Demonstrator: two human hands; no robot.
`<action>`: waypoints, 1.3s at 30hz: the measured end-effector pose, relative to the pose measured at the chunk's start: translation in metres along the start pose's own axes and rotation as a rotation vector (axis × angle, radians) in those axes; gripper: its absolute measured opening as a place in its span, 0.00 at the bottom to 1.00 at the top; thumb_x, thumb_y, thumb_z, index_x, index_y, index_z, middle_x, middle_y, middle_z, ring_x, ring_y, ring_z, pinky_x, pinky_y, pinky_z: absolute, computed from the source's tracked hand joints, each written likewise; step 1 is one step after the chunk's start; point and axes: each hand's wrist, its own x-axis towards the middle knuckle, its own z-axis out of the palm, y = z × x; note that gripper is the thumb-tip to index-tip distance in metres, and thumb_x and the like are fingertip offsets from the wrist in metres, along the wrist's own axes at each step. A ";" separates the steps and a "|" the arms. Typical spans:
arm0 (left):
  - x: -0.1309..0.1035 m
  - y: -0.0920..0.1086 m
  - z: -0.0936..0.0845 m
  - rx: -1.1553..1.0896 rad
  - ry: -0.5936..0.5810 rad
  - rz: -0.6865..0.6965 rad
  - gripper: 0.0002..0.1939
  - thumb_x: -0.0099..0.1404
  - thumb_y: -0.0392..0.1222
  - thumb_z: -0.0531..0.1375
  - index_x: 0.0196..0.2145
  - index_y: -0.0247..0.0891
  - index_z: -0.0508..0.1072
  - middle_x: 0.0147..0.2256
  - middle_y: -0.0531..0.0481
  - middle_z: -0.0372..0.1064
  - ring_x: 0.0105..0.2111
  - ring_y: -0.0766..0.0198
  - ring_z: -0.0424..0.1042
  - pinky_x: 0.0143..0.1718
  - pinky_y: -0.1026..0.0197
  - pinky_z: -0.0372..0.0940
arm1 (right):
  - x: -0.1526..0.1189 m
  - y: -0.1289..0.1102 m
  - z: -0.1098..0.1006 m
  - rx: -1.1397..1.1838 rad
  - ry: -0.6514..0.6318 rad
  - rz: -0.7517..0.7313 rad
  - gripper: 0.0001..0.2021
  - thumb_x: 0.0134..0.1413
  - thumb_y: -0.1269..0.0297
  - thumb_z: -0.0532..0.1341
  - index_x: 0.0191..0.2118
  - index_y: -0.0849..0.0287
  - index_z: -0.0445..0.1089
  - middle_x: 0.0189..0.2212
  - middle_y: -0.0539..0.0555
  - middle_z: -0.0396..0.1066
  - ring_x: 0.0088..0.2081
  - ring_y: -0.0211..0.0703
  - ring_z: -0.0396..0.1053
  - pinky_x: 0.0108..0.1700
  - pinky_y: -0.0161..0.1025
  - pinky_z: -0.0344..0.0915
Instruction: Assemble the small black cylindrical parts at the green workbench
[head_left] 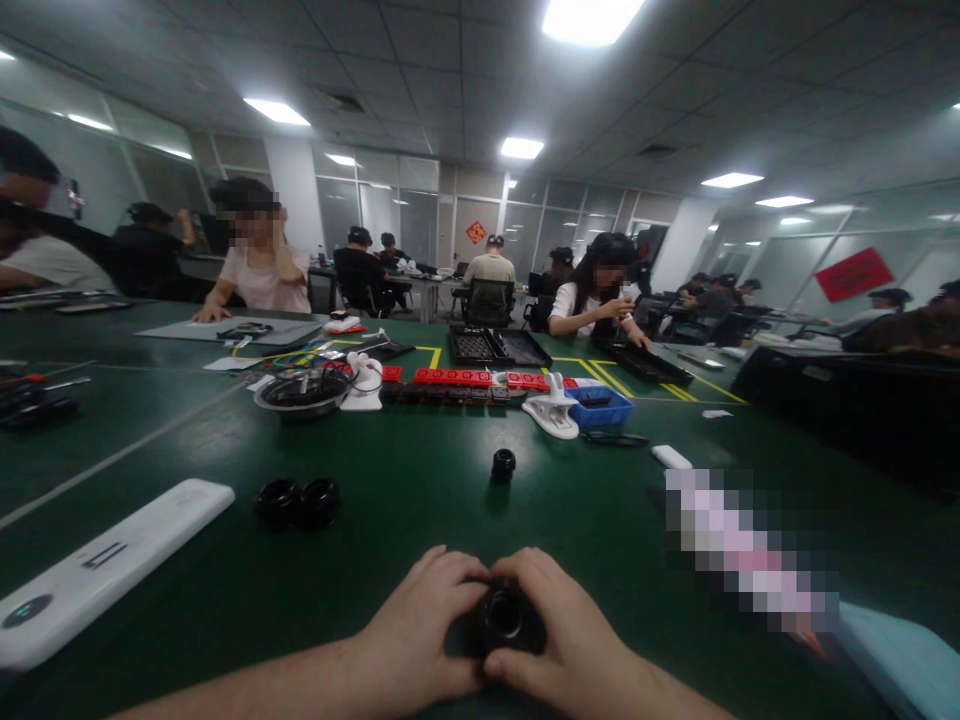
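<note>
A black ring-shaped part [504,614] with a round opening is between my two hands, low in the middle of the view. My left hand [427,625] curves round its left side, and my right hand [559,620] curls round its right side, with the fingertips of both meeting above it. A smaller black part [503,465] stands farther forward on the green table [405,480]. Two more black round parts [298,502] lie side by side to the left.
A long white device [112,570] lies at the left. Farther forward are a metal bowl [304,392], red strips [454,377], a white clamp [553,408] and a blue bin [600,406]. People sit across the table. A light blue object [900,660] is at the lower right.
</note>
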 end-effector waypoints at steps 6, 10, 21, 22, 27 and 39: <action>0.001 0.002 -0.001 -0.013 0.003 0.013 0.19 0.49 0.41 0.64 0.41 0.44 0.70 0.44 0.51 0.65 0.45 0.54 0.61 0.53 0.49 0.47 | -0.006 0.004 0.001 0.073 0.089 -0.158 0.21 0.39 0.73 0.60 0.44 0.60 0.60 0.38 0.55 0.65 0.39 0.45 0.64 0.42 0.40 0.62; 0.001 0.002 -0.001 0.007 0.000 0.004 0.18 0.48 0.41 0.64 0.40 0.43 0.70 0.45 0.51 0.64 0.45 0.54 0.60 0.52 0.49 0.48 | -0.007 0.001 -0.002 0.072 0.051 -0.230 0.26 0.39 0.75 0.57 0.50 0.59 0.57 0.44 0.57 0.64 0.44 0.47 0.62 0.47 0.42 0.60; 0.002 -0.001 0.000 0.005 0.003 0.041 0.17 0.50 0.42 0.64 0.40 0.43 0.70 0.45 0.50 0.65 0.45 0.54 0.61 0.50 0.52 0.51 | -0.002 0.002 0.001 0.017 0.053 -0.058 0.21 0.38 0.69 0.66 0.43 0.61 0.63 0.37 0.56 0.66 0.39 0.48 0.64 0.41 0.43 0.62; 0.001 -0.001 0.000 0.001 0.005 0.035 0.17 0.49 0.41 0.64 0.39 0.43 0.70 0.44 0.50 0.65 0.45 0.54 0.61 0.50 0.52 0.51 | -0.003 0.003 0.002 0.035 0.064 -0.082 0.21 0.39 0.70 0.65 0.43 0.61 0.63 0.38 0.56 0.66 0.39 0.47 0.64 0.42 0.43 0.62; 0.000 -0.002 0.002 0.005 0.045 0.061 0.18 0.48 0.40 0.65 0.39 0.43 0.70 0.44 0.51 0.65 0.44 0.55 0.61 0.48 0.54 0.53 | -0.008 0.004 0.002 0.115 0.049 -0.204 0.27 0.40 0.77 0.59 0.50 0.58 0.56 0.45 0.56 0.64 0.45 0.45 0.63 0.48 0.42 0.60; 0.001 -0.005 0.003 -0.063 0.134 0.106 0.13 0.51 0.38 0.64 0.37 0.40 0.71 0.38 0.52 0.69 0.40 0.58 0.66 0.46 0.58 0.54 | 0.000 0.010 0.006 0.105 0.119 -0.161 0.18 0.43 0.70 0.63 0.42 0.58 0.62 0.37 0.54 0.65 0.40 0.46 0.65 0.42 0.42 0.64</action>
